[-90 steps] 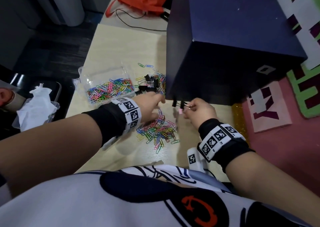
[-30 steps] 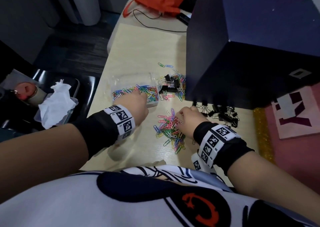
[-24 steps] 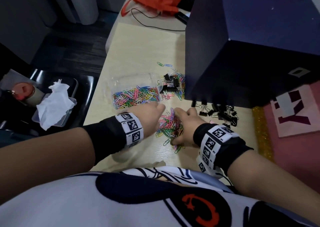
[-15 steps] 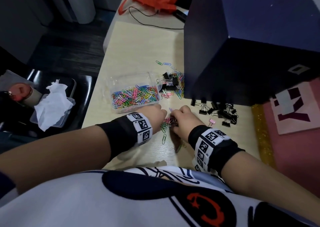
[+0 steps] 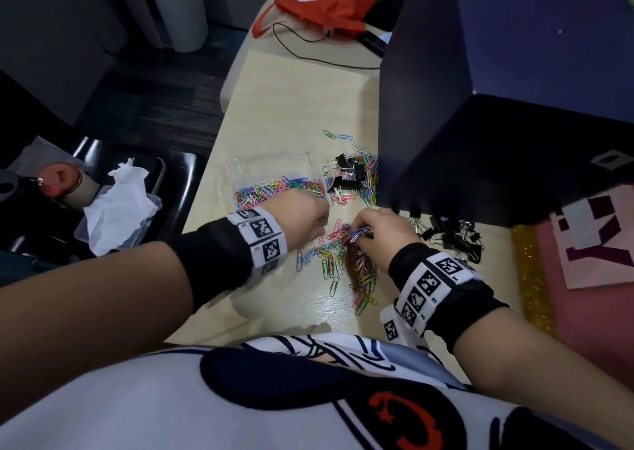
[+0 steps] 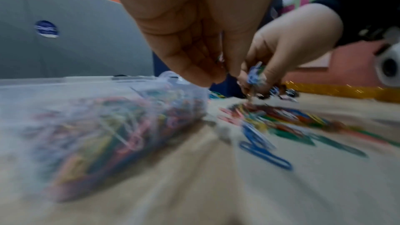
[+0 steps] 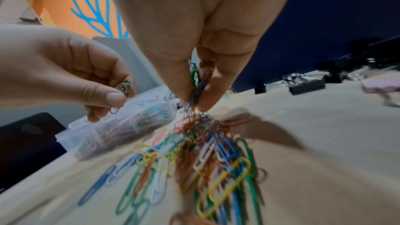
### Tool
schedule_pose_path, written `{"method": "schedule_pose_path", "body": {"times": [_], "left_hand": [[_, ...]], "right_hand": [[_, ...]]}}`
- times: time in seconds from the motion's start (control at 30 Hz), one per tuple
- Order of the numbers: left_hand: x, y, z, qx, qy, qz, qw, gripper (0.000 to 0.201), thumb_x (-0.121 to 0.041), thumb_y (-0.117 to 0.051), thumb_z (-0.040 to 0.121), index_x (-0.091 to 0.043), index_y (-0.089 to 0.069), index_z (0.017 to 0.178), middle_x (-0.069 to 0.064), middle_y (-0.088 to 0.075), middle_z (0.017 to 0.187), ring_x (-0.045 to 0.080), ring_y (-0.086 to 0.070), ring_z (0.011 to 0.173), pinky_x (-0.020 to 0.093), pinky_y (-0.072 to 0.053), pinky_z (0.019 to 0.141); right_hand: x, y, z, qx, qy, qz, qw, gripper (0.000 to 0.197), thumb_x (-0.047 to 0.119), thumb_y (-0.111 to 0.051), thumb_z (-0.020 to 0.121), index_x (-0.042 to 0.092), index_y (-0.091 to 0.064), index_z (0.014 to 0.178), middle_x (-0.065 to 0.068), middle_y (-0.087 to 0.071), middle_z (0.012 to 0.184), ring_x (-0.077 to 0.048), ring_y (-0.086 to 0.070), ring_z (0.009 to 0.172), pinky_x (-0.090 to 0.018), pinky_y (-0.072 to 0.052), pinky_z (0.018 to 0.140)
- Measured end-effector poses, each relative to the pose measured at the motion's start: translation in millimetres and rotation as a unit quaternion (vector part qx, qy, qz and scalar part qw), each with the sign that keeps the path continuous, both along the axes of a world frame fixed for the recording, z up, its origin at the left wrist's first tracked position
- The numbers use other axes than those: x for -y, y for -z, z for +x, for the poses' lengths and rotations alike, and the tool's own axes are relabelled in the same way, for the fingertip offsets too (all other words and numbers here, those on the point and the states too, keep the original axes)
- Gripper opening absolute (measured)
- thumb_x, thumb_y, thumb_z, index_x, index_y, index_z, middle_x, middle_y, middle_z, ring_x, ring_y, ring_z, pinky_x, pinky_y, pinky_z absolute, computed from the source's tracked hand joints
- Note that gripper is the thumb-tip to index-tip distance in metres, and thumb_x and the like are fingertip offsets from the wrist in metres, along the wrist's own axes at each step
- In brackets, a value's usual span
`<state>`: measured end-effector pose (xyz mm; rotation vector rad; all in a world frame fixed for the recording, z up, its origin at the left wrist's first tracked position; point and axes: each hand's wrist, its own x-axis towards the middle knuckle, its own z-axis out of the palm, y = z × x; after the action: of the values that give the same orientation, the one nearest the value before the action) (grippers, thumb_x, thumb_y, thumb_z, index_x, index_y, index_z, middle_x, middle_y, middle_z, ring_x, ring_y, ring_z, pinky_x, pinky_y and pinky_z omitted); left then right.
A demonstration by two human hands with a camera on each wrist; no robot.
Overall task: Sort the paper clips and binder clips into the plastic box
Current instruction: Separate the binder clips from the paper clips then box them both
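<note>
A clear plastic box holding many coloured paper clips stands on the pale table, left of centre. My left hand hovers by the box's near right corner and pinches a few paper clips. Just right of it, my right hand pinches a bunch of paper clips above a loose pile of paper clips. The bunch trails down into the pile. Black binder clips lie right of my right hand. The left wrist view is blurred and shows the plastic box low left.
A large dark blue box stands at the right, close behind the clips. More binder and paper clips lie mixed between it and the plastic box. A pink binder clip lies far right. A red bag sits at the table's far end.
Both hands met in the loose pile and gathered clips. Now each has lifted with clips pinched, the left one shifted toward the box.
</note>
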<state>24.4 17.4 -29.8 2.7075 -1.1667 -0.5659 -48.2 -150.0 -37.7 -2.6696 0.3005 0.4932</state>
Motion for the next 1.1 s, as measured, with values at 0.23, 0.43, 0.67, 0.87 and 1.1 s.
{"method": "schedule_pose_path", "body": {"times": [0.23,0.43,0.67,0.87,1.1], "left_hand": [[-42.3,-16.4,34.3,0.011,-0.1,-0.017,0.995,0.028,-0.034,-0.063,0.086,-0.019,-0.065,0.11,0.004,-0.065,0.106,0.025,-0.059,0.1,0.032,-0.045,0.086],[-61.6,-14.0,45.8,-0.007,-0.133,0.018,0.991,0.04,-0.041,-0.067,0.083,-0.024,-0.062,0.118,-0.003,-0.068,0.107,0.019,-0.061,0.101,0.029,-0.047,0.088],[-64.6,-2.9,40.8,0.035,-0.148,-0.009,0.988,0.035,-0.039,-0.053,0.092,-0.023,-0.058,0.123,0.001,-0.058,0.116,0.023,-0.058,0.105,0.034,-0.047,0.09],[-56.4,10.4,27.5,0.054,-0.036,0.041,0.997,0.044,-0.033,-0.048,0.091,-0.027,-0.049,0.135,-0.006,-0.049,0.136,0.025,-0.049,0.118,0.042,-0.047,0.092],[-64.0,4.4,28.0,0.074,-0.025,0.043,0.996,0.037,-0.036,-0.045,0.094,-0.023,-0.06,0.125,-0.001,-0.054,0.129,0.029,-0.053,0.111,0.042,-0.047,0.087]], "right_hand": [[-19.4,-20.9,32.0,0.051,-0.043,0.052,0.996,0.013,0.014,-0.062,0.086,0.028,-0.062,0.086,0.004,-0.062,0.108,-0.017,-0.058,0.099,-0.024,-0.044,0.085],[-51.0,-26.2,66.3,0.068,-0.06,0.1,0.991,0.021,0.025,-0.06,0.091,0.028,-0.063,0.111,0.002,-0.065,0.114,-0.017,-0.061,0.1,-0.031,-0.048,0.093],[-48.6,-21.4,75.7,0.024,-0.094,-0.008,0.995,0.03,0.019,-0.045,0.097,0.018,-0.059,0.124,-0.007,-0.061,0.124,-0.024,-0.057,0.11,-0.031,-0.044,0.097],[-50.4,-7.3,67.5,-0.014,-0.256,-0.046,0.965,0.048,0.008,-0.043,0.093,0.021,-0.046,0.139,-0.002,-0.045,0.144,-0.024,-0.044,0.131,-0.037,-0.036,0.109],[-27.2,-8.4,53.7,0.055,-0.142,0.0,0.988,0.038,0.005,-0.041,0.093,0.022,-0.057,0.122,-0.003,-0.051,0.129,-0.023,-0.052,0.116,-0.037,-0.042,0.102]]}}
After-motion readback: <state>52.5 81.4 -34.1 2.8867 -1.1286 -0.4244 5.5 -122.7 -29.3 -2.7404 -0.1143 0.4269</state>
